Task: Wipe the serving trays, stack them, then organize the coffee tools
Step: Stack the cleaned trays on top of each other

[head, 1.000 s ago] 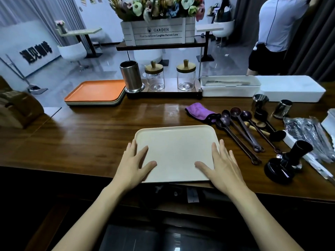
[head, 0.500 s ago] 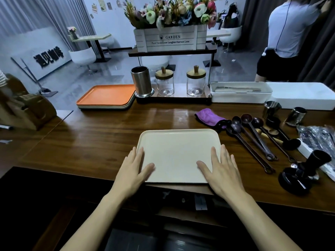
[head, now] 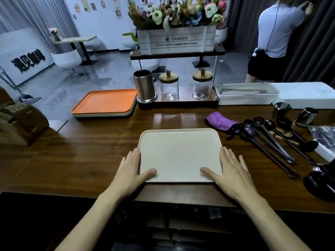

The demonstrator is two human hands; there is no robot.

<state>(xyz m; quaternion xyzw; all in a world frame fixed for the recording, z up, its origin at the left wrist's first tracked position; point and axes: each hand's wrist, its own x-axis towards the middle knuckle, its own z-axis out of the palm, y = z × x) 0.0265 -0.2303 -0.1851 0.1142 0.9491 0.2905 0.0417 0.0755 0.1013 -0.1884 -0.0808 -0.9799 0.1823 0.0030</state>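
cream tray (head: 179,153) near centre of counter (head: 72,160) | left hand (head: 133,171) spread flat on its left edge | right hand (head: 230,171) spread flat on right edge

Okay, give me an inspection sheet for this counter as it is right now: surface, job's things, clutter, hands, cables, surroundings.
Surface: dark wooden counter, glossy.
Job's things: cream tray at the near edge; tray stack, orange on top, far left; purple cloth right of the cream tray; long-handled coffee scoops fanned beside the cloth.
Clutter: two steel cups and a plastic-wrapped pack far right; steel canister and two lidded glass jars at the back.
Hands: left hand and right hand lie flat along the cream tray's sides, thumbs on its face.
Cables: nothing seen on the counter.
Surroundings: flower crate on a shelf above the jars; a person beyond the counter, back turned.
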